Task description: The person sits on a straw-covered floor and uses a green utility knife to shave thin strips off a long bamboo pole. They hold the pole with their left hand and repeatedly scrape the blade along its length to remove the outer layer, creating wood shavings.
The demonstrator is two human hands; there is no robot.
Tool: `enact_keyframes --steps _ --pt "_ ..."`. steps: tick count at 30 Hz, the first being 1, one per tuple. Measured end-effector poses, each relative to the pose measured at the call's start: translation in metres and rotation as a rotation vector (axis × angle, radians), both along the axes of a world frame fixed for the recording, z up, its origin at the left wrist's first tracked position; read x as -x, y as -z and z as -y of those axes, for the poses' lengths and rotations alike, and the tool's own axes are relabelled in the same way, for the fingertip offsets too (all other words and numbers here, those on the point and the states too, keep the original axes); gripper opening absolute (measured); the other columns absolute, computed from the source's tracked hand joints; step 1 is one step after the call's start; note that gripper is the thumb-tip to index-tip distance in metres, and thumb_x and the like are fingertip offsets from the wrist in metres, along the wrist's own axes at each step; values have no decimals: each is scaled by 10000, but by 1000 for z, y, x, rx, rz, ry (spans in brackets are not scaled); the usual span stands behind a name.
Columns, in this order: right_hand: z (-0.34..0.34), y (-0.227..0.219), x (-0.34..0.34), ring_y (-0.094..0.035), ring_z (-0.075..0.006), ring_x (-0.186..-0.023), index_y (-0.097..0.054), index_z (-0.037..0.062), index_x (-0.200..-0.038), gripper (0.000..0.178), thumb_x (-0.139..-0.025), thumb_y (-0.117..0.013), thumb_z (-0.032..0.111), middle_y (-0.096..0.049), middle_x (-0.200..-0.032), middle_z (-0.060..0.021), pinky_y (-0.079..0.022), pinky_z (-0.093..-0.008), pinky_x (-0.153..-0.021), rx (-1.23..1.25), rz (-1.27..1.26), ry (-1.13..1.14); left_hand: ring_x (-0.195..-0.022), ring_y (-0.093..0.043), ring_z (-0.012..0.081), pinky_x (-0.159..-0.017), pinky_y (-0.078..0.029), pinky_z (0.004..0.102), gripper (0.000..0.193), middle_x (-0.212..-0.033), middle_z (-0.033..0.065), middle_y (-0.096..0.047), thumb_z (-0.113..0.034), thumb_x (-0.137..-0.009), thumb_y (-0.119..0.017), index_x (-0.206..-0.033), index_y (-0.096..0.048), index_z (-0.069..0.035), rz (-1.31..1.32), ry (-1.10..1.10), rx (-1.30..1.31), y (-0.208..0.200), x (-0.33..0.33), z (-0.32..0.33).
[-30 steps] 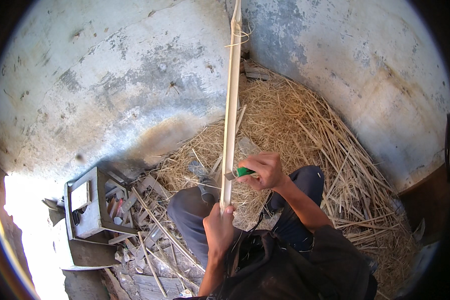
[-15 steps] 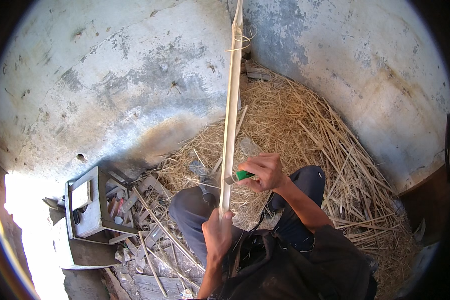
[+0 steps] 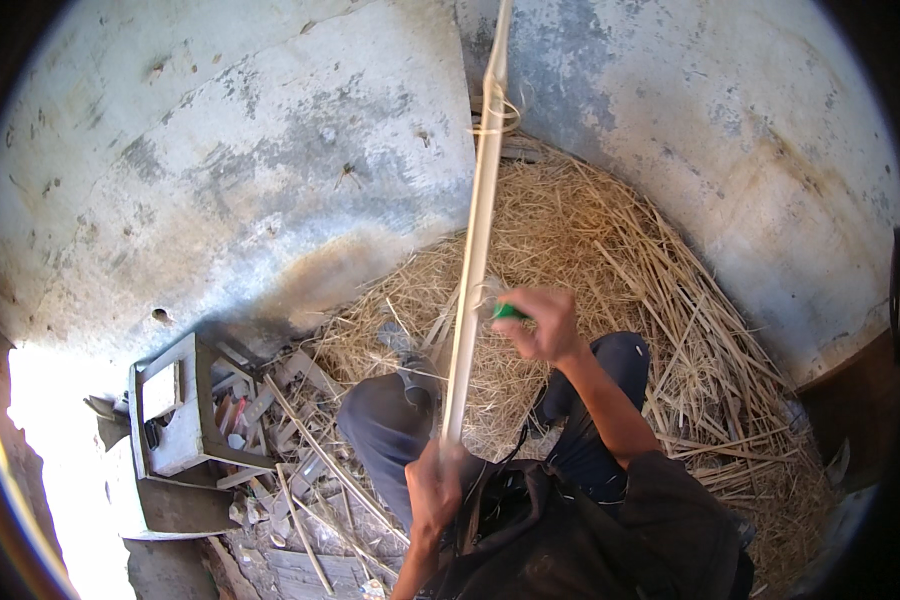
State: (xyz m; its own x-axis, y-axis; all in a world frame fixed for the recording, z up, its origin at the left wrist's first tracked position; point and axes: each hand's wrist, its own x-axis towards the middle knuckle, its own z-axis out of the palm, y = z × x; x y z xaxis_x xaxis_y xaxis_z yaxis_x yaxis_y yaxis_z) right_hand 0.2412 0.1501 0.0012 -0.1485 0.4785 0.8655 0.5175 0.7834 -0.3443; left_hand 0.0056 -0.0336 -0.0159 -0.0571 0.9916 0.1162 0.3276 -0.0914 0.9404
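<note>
A long pale split bamboo strip (image 3: 477, 215) rises from my lap past the top of the view, leaning slightly right. Near its lower end my left hand (image 3: 435, 487) is closed around it. My right hand (image 3: 548, 322), smeared by motion, grips a green-handled knife (image 3: 510, 312). Its blade is blurred at the strip's right side, with a pale curl of shaving there; whether it touches the strip I cannot tell. Higher up, thin curled shavings (image 3: 500, 112) hang from the strip by a node.
Straw-like shavings and thin strips form a large heap (image 3: 590, 230) ahead and right, against worn walls (image 3: 270, 130). At left, a wooden stool on its side (image 3: 185, 420) holds small items. Sticks and scraps (image 3: 300, 480) litter the floor beside my bent knees.
My right hand and the knife have moved up along the strip, away from my left hand. The strip's upper end has swung right. My left hand keeps its hold near the bottom.
</note>
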Motion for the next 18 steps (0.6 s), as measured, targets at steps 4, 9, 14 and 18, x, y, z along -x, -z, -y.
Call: enact_keyframes --steps 4,9,14,18 --pt "-24 -11 -40 -463 -97 -493 -706 45 -886 507 -1041 -611 518 -540 -608 -8 -350 -318 -463 133 -190 124 -599 -479 127 -567 -435 344 183 -637 145 -543 -161 -1021 -652 -991 -674 18 -50 67 166 4 2 27" --pt "-19 -3 -50 -562 -122 -566 -743 26 -990 542 -1066 -555 528 -624 -691 -31 -404 -319 -498 175 -269 98 -651 -470 96 -580 -432 328 240 -650 90 -545 -201 -1035 -636 -967 -663 28 92 111 247 23 9 40" --pt "3 -7 -10 -647 -172 -583 -743 44 -990 497 -1040 -605 518 -669 -717 -50 -476 -325 -521 221 -124 -102 -718 -480 77 -623 -421 289 334 -734 2 -574 -277 -1080 -568 -944 -632 22 252 123 281 7 10 21" --pt "15 -5 18 -658 -205 -559 -740 60 -954 518 -1034 -593 550 -674 -707 -55 -474 -350 -506 85 -23 -200 -730 -466 50 -629 -387 251 376 -798 -46 -561 -345 -1101 -535 -1031 -625 13 348 136 215 -4 2 -1"
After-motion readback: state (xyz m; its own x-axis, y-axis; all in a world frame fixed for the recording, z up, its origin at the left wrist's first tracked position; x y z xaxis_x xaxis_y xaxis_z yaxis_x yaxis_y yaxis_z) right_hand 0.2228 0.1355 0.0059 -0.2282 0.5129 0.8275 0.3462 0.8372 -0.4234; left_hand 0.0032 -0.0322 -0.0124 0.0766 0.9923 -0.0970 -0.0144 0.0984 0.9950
